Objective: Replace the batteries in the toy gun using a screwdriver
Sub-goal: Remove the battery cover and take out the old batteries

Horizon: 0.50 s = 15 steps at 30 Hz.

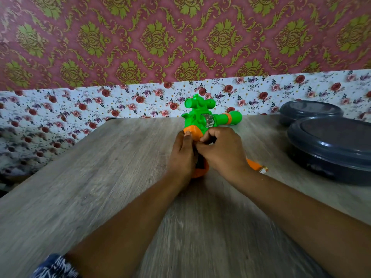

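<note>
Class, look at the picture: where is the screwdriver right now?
The screwdriver lies on the table, right of centre, mostly hidden behind the right hand, between the toy gun and the dark containers.

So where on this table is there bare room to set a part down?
Bare wood on the table left of the left hand, out to the table's left edge, and the near strip around the forearms. Crowded on the right: two dark lidded containers fill that far corner, and an orange-handled tool lies beside the right hand at the toy gun.

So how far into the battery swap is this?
Nothing looks finished. Both the left hand and right hand work at the toy gun grip; the fingers hide it. The screwdriver lies on the table. No batteries show, so the swap remains.
</note>
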Each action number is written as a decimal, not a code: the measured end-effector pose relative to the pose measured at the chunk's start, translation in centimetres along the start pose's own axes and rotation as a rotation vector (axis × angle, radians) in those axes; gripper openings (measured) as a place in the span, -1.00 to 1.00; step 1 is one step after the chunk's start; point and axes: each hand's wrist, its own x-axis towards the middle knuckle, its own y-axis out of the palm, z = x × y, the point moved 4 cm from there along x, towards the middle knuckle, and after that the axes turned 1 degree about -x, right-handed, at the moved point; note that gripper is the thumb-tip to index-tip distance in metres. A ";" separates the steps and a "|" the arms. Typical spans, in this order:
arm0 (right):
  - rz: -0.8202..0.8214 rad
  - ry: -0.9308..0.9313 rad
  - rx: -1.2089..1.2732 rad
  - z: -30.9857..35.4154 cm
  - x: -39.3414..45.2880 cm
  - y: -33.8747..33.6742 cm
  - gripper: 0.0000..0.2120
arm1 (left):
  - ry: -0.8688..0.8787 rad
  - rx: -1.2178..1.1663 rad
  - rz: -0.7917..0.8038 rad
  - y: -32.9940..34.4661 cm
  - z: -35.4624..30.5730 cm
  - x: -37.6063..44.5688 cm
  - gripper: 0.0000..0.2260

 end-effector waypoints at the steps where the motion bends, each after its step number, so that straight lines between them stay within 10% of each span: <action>1: -0.001 0.043 0.031 -0.1 0.1 0.0 -0.84 | -0.006 -0.003 -0.002 0.0 0.1 0.1 -0.67; 15: -0.042 0.288 0.242 -0.6 0.2 0.6 -0.78 | -0.015 -0.057 0.006 0.2 0.8 0.6 -0.76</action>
